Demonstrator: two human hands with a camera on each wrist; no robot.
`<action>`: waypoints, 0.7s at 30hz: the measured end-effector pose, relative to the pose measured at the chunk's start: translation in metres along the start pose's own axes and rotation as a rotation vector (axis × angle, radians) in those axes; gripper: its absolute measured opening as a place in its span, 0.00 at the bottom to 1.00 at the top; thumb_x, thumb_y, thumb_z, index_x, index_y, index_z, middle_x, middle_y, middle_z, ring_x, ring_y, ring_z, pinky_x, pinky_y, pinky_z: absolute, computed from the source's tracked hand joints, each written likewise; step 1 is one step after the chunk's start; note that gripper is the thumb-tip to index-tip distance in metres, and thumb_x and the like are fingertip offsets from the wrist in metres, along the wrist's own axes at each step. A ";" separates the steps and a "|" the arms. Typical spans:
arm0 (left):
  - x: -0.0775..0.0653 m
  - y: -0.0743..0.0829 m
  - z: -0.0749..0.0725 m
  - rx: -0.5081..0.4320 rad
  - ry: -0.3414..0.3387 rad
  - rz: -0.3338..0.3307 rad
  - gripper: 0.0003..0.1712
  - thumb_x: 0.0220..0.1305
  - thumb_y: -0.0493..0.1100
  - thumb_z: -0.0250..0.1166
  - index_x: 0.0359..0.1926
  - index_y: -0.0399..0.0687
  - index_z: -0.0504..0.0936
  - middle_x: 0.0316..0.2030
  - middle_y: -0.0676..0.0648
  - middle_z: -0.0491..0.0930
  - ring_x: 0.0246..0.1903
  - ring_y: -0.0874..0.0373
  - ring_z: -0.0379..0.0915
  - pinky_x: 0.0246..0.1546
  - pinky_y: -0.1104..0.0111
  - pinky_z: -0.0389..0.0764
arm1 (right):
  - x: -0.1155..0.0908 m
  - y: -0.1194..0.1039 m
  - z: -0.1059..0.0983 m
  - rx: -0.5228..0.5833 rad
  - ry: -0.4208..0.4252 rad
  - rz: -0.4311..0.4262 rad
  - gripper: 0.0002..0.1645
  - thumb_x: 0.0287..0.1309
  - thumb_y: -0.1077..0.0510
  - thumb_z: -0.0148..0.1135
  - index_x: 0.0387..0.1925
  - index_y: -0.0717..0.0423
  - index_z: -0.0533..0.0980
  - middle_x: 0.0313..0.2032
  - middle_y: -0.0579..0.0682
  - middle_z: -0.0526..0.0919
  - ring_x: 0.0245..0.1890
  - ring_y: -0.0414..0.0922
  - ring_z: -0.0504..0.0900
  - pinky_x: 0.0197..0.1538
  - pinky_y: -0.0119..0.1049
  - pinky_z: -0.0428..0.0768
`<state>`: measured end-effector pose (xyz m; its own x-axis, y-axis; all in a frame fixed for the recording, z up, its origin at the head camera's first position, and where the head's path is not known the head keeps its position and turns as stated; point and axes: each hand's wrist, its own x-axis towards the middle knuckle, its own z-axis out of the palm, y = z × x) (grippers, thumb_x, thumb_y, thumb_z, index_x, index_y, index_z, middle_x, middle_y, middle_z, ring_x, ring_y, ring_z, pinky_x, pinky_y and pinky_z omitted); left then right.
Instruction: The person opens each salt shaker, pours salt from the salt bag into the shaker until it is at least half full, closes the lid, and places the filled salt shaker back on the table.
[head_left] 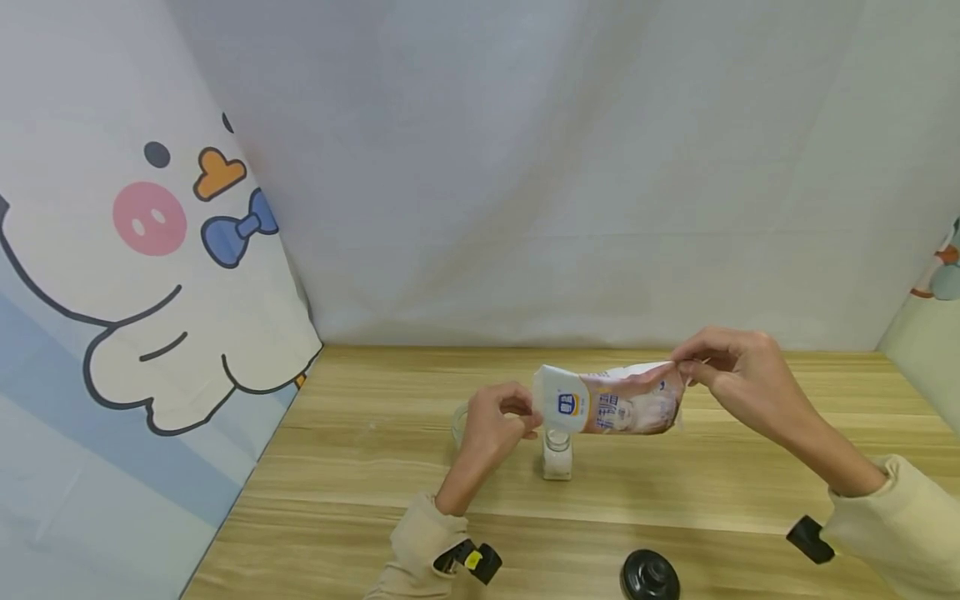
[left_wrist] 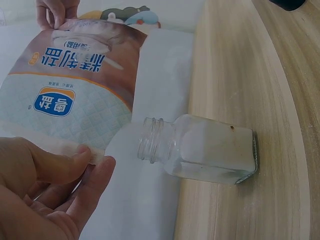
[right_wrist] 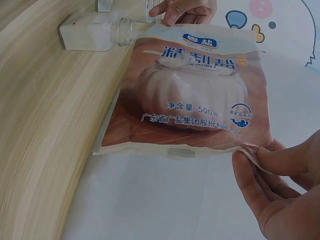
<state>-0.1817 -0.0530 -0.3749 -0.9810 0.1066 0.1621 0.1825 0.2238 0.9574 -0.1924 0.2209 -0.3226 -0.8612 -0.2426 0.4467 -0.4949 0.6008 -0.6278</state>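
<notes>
Brown and white, a salt bag [head_left: 622,408] hangs above the wooden table [head_left: 337,467], its left end pinched by the left hand [head_left: 491,422], a right-end corner by the right hand [head_left: 753,387]; near its left end stands a white-filled glass jar [head_left: 557,463].

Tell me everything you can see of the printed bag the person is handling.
The bag is a thin, flexible packet, plastic by its look: pale at one end, reddish brown at the other, with a blue logo, blue Chinese lettering, "500" and a picture of something pale and rounded. It is slightly creased and held up above the table. The left hand pinches a corner of its pale end; the right hand pinches a corner of its brown end. Whether it is open cannot be told.
</notes>
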 end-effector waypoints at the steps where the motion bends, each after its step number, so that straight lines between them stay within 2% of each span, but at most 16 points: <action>1: 0.000 -0.001 0.000 -0.002 0.000 0.000 0.04 0.48 0.19 0.63 0.27 0.24 0.77 0.27 0.30 0.80 0.32 0.36 0.79 0.30 0.51 0.85 | 0.000 0.000 0.000 0.004 0.000 -0.001 0.09 0.54 0.72 0.61 0.33 0.58 0.83 0.31 0.52 0.84 0.25 0.39 0.82 0.24 0.27 0.76; 11: 0.001 -0.004 0.002 0.000 -0.001 -0.005 0.04 0.48 0.19 0.63 0.27 0.24 0.76 0.27 0.30 0.80 0.32 0.37 0.79 0.29 0.51 0.85 | 0.001 0.003 0.001 -0.006 0.000 -0.017 0.10 0.54 0.73 0.60 0.32 0.57 0.82 0.30 0.51 0.84 0.24 0.38 0.81 0.24 0.27 0.77; 16: 0.010 -0.026 0.005 0.013 0.005 -0.015 0.06 0.48 0.20 0.65 0.27 0.28 0.78 0.28 0.33 0.81 0.31 0.44 0.80 0.28 0.57 0.86 | 0.001 0.004 0.001 -0.006 -0.003 -0.024 0.11 0.54 0.73 0.60 0.32 0.57 0.82 0.30 0.51 0.84 0.24 0.39 0.81 0.23 0.27 0.77; 19: 0.009 -0.023 0.004 0.014 0.007 -0.004 0.06 0.48 0.20 0.65 0.27 0.28 0.78 0.28 0.33 0.81 0.31 0.43 0.80 0.28 0.57 0.86 | 0.001 0.004 0.001 -0.005 -0.004 -0.023 0.11 0.54 0.73 0.60 0.32 0.57 0.82 0.30 0.51 0.84 0.24 0.38 0.81 0.24 0.27 0.77; 21: 0.006 -0.014 0.004 0.012 0.006 -0.002 0.05 0.48 0.20 0.64 0.27 0.26 0.78 0.28 0.31 0.81 0.33 0.40 0.80 0.29 0.54 0.86 | 0.001 0.005 0.001 -0.003 -0.003 -0.024 0.10 0.54 0.73 0.60 0.32 0.57 0.82 0.30 0.51 0.84 0.24 0.39 0.82 0.24 0.27 0.77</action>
<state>-0.1895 -0.0520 -0.3886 -0.9817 0.1001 0.1621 0.1817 0.2358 0.9547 -0.1958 0.2226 -0.3263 -0.8495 -0.2593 0.4595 -0.5149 0.5974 -0.6148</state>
